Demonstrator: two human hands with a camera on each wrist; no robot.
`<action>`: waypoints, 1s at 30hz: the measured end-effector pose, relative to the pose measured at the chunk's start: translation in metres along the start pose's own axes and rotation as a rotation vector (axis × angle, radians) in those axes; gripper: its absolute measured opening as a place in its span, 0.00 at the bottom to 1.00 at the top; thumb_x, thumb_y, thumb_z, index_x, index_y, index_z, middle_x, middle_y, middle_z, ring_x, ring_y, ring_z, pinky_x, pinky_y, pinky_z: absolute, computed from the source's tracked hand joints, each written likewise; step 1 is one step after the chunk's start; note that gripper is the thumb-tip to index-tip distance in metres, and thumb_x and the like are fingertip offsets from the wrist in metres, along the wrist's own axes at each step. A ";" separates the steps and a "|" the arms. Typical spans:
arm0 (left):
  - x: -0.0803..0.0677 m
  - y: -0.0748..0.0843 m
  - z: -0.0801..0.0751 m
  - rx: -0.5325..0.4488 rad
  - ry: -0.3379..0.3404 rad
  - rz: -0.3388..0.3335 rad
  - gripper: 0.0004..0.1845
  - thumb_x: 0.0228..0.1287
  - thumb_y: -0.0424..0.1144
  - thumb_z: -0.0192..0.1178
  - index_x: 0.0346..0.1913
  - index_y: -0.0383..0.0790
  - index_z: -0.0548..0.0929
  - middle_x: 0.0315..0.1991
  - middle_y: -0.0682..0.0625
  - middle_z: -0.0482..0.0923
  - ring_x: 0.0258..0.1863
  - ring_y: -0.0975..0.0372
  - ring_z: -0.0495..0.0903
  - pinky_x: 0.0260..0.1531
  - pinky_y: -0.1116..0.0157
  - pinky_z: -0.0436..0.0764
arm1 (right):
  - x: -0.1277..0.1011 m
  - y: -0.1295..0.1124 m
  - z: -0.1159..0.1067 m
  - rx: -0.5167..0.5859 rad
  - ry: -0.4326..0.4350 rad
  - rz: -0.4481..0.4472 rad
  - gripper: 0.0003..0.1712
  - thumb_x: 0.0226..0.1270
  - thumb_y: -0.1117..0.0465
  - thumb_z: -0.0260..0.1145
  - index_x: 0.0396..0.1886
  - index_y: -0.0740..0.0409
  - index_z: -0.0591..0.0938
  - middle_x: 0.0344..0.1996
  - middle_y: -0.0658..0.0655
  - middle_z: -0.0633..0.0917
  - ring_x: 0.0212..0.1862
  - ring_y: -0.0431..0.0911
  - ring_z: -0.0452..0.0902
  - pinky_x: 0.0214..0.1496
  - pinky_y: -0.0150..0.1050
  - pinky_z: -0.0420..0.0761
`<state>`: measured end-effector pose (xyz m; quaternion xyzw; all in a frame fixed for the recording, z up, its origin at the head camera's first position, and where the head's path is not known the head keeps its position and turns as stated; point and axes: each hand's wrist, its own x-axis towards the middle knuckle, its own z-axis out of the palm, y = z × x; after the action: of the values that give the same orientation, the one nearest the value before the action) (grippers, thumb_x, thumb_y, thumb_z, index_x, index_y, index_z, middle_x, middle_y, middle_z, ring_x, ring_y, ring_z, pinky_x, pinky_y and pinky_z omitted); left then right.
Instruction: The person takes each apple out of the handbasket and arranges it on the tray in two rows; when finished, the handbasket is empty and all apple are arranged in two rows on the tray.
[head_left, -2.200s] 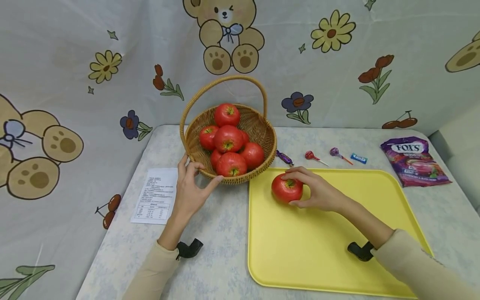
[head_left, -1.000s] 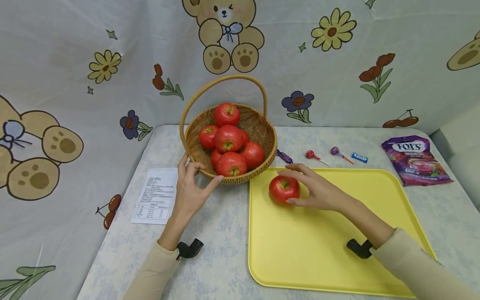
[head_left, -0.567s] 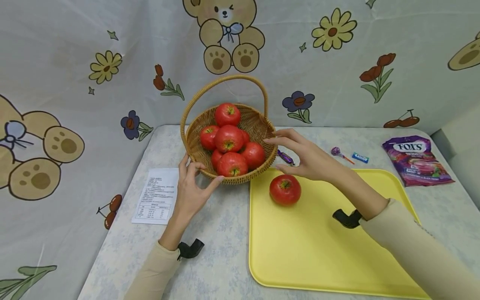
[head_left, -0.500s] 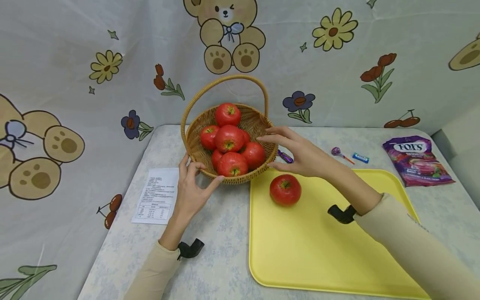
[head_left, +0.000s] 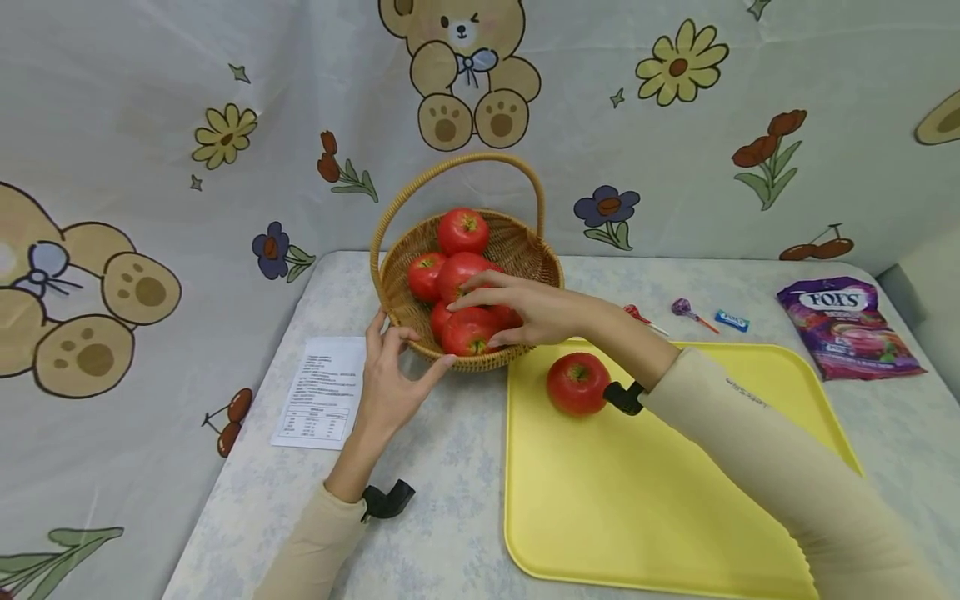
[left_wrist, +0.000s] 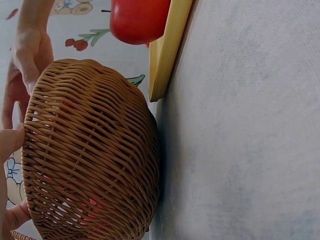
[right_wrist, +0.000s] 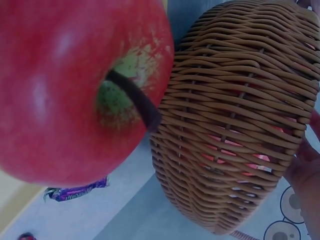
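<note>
A wicker basket [head_left: 521, 250] with a tall handle holds several red apples. My left hand [head_left: 390, 379] grips the basket's near left rim, its thumb at the front edge and fingers curled over the side. Above the front apples in the basket reaches my right hand [head_left: 536, 308], fingers spread and lightly bent over the front apple [head_left: 465, 337], thumb by that apple's right side. The right hand partly covers the apples beneath it. On the yellow tray [head_left: 637, 500] lies a single red apple [head_left: 576, 385], which looms large beside the basket in the right wrist view.
Behind the tray lie a red lollipop [head_left: 636, 313], a purple lollipop [head_left: 682, 307] and a blue-wrapped candy [head_left: 731, 321]. A purple candy bag [head_left: 843, 329] sits at the back right. A printed sheet [head_left: 318, 392] lies left of the basket; a purple wrapped candy [right_wrist: 77, 191] is near the tray.
My right hand has let go of the apple on the tray and moved up and left, over the apples in the basket. The left hand keeps its hold on the rim.
</note>
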<state>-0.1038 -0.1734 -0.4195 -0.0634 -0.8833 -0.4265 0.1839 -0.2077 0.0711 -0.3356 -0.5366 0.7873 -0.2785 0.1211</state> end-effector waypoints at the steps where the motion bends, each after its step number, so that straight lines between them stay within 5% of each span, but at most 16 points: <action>1: 0.000 0.000 0.000 0.000 -0.002 -0.001 0.26 0.54 0.53 0.73 0.45 0.41 0.72 0.76 0.37 0.46 0.71 0.42 0.61 0.55 0.48 0.77 | 0.001 0.001 0.001 0.003 -0.012 -0.003 0.34 0.63 0.59 0.71 0.68 0.45 0.72 0.68 0.55 0.68 0.71 0.49 0.61 0.69 0.52 0.68; 10: -0.001 0.001 0.002 0.033 -0.005 -0.004 0.26 0.54 0.54 0.73 0.45 0.42 0.73 0.76 0.36 0.47 0.72 0.38 0.58 0.60 0.41 0.71 | 0.008 0.012 0.010 0.001 -0.098 -0.006 0.32 0.63 0.67 0.68 0.67 0.43 0.75 0.73 0.58 0.64 0.75 0.53 0.56 0.74 0.57 0.58; 17: -0.001 0.001 0.001 0.043 -0.003 -0.005 0.27 0.53 0.54 0.73 0.45 0.42 0.73 0.76 0.36 0.47 0.72 0.39 0.58 0.61 0.41 0.69 | 0.013 0.014 0.013 0.041 -0.163 0.024 0.36 0.61 0.71 0.67 0.67 0.43 0.74 0.74 0.56 0.64 0.76 0.50 0.54 0.72 0.52 0.63; 30: -0.001 0.000 0.002 0.039 -0.001 -0.002 0.26 0.54 0.53 0.73 0.44 0.42 0.72 0.75 0.35 0.48 0.71 0.36 0.58 0.61 0.40 0.69 | 0.015 0.017 0.013 0.068 -0.119 0.005 0.33 0.59 0.71 0.70 0.63 0.45 0.76 0.66 0.53 0.71 0.70 0.49 0.64 0.70 0.51 0.66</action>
<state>-0.1031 -0.1722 -0.4209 -0.0593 -0.8917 -0.4091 0.1844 -0.2207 0.0582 -0.3542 -0.5457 0.7701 -0.2724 0.1869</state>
